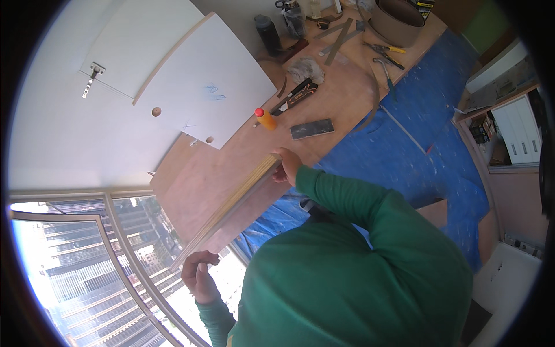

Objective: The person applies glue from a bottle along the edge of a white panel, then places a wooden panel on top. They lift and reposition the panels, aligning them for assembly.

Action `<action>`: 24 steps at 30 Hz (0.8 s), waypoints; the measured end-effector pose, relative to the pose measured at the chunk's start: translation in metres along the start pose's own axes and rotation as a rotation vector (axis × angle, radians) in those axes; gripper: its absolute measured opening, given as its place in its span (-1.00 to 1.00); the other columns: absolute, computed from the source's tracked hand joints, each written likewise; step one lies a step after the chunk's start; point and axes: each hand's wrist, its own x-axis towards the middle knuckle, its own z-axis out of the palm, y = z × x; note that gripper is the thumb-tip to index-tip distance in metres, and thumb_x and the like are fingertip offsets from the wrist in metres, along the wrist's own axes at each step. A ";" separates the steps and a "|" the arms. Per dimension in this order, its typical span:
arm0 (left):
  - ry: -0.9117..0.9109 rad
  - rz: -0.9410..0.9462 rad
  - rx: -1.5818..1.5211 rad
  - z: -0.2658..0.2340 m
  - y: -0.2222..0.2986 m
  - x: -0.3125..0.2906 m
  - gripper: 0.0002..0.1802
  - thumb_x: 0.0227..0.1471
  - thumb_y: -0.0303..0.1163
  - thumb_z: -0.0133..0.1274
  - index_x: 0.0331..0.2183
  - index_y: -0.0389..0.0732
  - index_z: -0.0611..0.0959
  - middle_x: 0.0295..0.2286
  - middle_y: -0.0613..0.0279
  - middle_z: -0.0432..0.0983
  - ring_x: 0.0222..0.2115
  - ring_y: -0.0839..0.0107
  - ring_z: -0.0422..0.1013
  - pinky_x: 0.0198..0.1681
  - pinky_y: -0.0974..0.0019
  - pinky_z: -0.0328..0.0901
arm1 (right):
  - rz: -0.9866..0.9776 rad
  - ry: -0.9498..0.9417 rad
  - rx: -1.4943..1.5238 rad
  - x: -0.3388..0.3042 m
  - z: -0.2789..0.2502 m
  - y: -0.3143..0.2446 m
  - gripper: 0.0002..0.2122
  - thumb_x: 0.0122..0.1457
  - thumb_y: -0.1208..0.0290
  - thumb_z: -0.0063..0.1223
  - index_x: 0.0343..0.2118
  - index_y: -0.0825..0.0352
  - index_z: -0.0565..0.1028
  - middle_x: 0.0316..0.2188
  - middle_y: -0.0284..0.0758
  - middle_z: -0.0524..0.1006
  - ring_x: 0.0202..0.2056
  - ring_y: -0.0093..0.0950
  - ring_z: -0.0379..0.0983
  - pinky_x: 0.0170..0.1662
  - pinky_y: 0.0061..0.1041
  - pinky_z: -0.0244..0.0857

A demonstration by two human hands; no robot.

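Note:
A long narrow wooden board (245,188) stands on its edge at the near side of the workbench, its pale layered edge facing up. My right hand (289,166) is closed round its right end, fingers tucked under and thumb on top. Down by its far left end, close to the window, my left hand (199,276) has its fingers bent over and its thumb raised near them. Whatever those fingers may hold is too small to make out. Behind the board lie a dark sanding block (312,128) and an orange bottle with a red cap (266,120).
A white panel (202,81) with round holes leans at the back left. On the wooden bench (341,95) are a utility knife (296,97), crumpled plastic (306,70), a hammer (385,75) and a brown edging roll (396,23). Blue sheeting (404,150) covers the floor.

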 end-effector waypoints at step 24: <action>0.148 0.294 1.054 -0.005 -0.025 0.041 -0.54 -0.17 -0.35 0.41 -0.16 -0.16 0.66 -0.27 0.20 0.61 -0.12 0.15 0.49 0.05 0.03 0.25 | -0.045 -0.194 -0.152 -0.010 -0.019 -0.004 -0.32 0.33 -0.31 -0.25 0.19 0.25 0.34 -0.26 -0.17 0.52 -0.40 -0.28 0.54 -0.28 -0.21 0.47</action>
